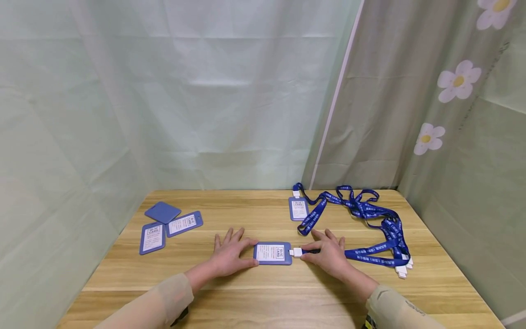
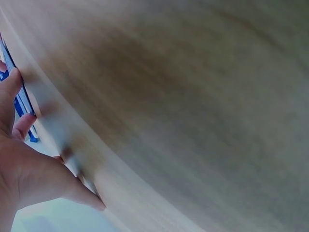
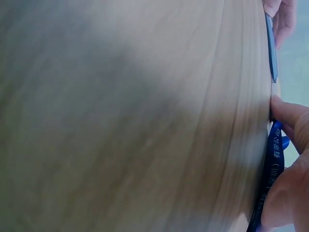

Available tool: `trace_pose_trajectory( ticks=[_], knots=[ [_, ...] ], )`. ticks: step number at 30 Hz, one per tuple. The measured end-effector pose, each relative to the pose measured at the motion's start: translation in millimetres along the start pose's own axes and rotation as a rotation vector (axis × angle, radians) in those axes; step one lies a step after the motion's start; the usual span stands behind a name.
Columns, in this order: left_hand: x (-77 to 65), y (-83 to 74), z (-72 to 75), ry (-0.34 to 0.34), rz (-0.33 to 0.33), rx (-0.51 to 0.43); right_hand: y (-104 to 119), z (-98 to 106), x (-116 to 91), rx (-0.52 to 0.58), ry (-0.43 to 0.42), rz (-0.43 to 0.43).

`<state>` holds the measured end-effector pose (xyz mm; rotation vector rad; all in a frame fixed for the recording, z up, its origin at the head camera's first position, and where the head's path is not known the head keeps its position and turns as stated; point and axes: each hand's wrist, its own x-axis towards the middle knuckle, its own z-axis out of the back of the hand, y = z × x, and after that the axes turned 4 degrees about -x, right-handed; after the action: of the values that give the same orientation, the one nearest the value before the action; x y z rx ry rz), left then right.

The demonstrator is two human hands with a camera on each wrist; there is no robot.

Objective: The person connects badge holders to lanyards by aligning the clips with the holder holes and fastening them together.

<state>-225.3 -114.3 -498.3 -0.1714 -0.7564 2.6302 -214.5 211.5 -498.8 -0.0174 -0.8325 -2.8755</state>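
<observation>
Head: 3 blue cards (image 1: 152, 238), far L of table (image 1: 246, 301); back card (image 1: 298, 210) w/ strap; blue straps (image 1: 376, 261) heaped R. Front card (image 1: 267, 261) flat, ctr, white clip (image 1: 297, 252) at R end. L hand (image 1: 231, 256) pinches its L corners; R hand (image 1: 330, 257) pinches clip.
L wrist: mostly table, blurred; L thumb, fingers at card edge.
R wrist: strap alongside R hand.

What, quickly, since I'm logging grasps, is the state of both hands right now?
Left hand: closed, holding the nearest blue card holder by its edges.
Right hand: closed, pinching a blue lanyard at its white clip.
</observation>
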Motion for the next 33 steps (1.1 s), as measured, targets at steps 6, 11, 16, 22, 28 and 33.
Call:
trace_pose_trajectory(
  ticks=[6,11,16,22,28,33],
  knots=[
    [0.6,-0.1,-0.2,0.003,0.003,0.006,0.2,0.2,-0.4,0.007,-0.002,-0.002],
    [0.2,-1.8,0.1,0.008,0.007,0.0,1.2,0.8,-1.4,0.018,0.002,-0.003],
    [0.2,-3.2,0.0,0.014,0.011,-0.004,1.4,1.0,-2.1,0.019,0.005,-0.009],
    [0.3,-4.4,0.9,0.016,0.016,-0.005,2.8,1.9,-1.7,0.032,0.001,-0.007],
    [-0.3,-4.9,2.0,0.009,0.015,-0.008,4.4,1.3,-1.5,0.041,-0.01,0.001],
    [-0.8,-4.2,0.8,0.005,0.013,-0.008,5.3,-1.0,-1.8,0.039,-0.013,0.002]
  ],
)
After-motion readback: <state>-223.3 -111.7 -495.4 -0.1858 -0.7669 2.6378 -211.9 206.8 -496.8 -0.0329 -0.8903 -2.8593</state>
